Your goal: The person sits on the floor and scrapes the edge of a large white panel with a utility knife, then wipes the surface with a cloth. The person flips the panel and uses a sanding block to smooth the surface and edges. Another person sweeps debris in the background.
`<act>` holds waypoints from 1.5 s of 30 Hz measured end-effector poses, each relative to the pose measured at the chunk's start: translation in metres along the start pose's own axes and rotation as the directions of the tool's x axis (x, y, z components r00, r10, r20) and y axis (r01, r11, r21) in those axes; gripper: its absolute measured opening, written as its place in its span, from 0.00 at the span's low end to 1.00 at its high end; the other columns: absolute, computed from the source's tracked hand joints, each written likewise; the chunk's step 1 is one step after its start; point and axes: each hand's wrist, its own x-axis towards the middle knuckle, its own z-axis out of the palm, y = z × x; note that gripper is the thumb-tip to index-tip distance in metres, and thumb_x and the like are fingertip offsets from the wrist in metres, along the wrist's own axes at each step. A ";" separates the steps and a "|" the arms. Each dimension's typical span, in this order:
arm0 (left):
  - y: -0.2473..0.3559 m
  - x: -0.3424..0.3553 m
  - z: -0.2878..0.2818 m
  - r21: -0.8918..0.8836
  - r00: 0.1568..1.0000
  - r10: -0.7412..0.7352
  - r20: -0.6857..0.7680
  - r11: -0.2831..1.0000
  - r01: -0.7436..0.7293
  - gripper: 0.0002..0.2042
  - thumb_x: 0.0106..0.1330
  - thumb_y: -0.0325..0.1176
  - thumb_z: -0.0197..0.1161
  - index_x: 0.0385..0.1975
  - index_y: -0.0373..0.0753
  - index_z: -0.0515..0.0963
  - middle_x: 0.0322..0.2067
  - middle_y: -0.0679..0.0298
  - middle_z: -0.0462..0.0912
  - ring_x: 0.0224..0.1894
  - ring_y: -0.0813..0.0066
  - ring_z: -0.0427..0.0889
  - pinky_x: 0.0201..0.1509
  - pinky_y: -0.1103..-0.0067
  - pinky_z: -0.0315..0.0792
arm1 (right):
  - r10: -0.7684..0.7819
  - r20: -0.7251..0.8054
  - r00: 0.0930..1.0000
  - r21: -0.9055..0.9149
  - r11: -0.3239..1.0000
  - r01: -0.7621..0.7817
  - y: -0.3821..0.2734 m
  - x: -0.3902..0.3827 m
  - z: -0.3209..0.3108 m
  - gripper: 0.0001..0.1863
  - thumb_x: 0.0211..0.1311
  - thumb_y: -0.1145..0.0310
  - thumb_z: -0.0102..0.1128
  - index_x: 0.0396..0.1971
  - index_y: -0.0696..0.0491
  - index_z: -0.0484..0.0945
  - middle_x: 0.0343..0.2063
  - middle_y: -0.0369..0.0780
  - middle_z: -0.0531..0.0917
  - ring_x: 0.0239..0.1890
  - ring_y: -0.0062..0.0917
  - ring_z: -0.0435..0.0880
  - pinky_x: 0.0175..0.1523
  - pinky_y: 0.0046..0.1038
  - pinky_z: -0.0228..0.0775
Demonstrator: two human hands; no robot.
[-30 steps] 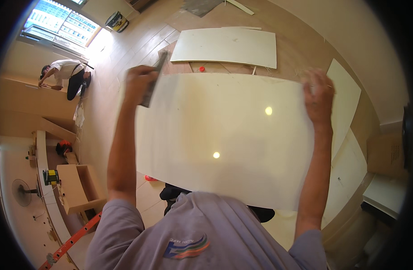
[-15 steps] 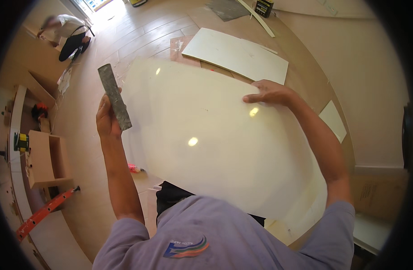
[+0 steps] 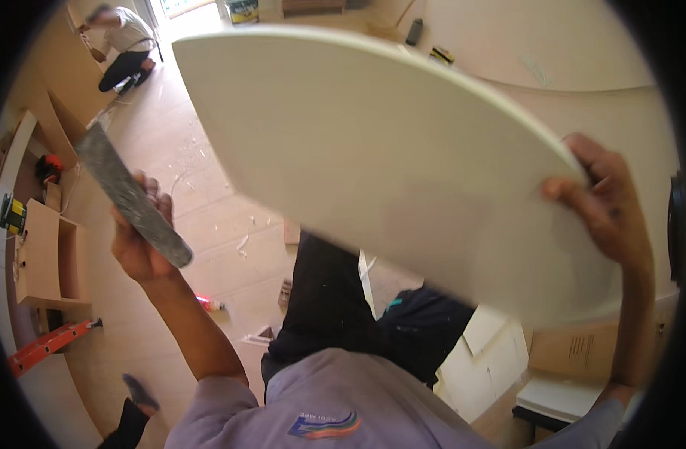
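A smooth, even, matt face is shown by the large flat off-white panel (image 3: pixel 373 165). A rough, mottled, dull surface is seen on the narrow dark-grey flat bar (image 3: pixel 133 194) at the left; its material cannot be told. Soft matt cloth is seen in the mauve-grey short-sleeved shirt (image 3: pixel 283 389) and the black trousers (image 3: pixel 320 299), both near. Plain wood-like board is shown by the light-brown open-fronted box (image 3: pixel 40 254) at the left, and dull cardboard by the brown carton (image 3: pixel 549 348), near right.
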 end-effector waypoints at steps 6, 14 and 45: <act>0.016 -0.012 -0.002 0.033 1.000 -0.003 -0.008 0.999 0.003 0.23 0.71 0.34 0.62 0.61 0.27 0.68 0.56 0.48 0.73 0.44 0.67 0.70 0.45 0.74 0.68 | -0.003 -0.330 0.944 -0.309 0.945 -0.105 0.047 -0.002 0.010 0.29 0.64 0.50 0.66 0.57 0.54 0.74 0.44 0.41 0.78 0.48 0.31 0.74 0.56 0.37 0.64; -0.025 -0.034 -0.049 -0.012 0.960 -0.236 -0.151 0.972 0.237 0.23 0.74 0.33 0.57 0.64 0.27 0.65 0.63 0.41 0.69 0.54 0.58 0.77 0.55 0.62 0.76 | -0.152 -0.271 0.951 -0.474 0.880 0.005 0.151 0.055 0.103 0.23 0.63 0.51 0.66 0.45 0.55 0.82 0.28 0.48 0.83 0.28 0.36 0.81 0.39 0.36 0.73; -0.235 -0.019 -0.024 -0.055 0.753 -0.582 -0.307 0.801 0.597 0.18 0.74 0.33 0.59 0.59 0.29 0.71 0.49 0.57 0.81 0.50 0.70 0.80 0.59 0.72 0.74 | 0.126 -0.223 0.967 -0.240 0.954 -0.180 0.248 0.060 0.315 0.20 0.57 0.50 0.71 0.34 0.53 0.82 0.25 0.45 0.86 0.33 0.40 0.83 0.53 0.39 0.62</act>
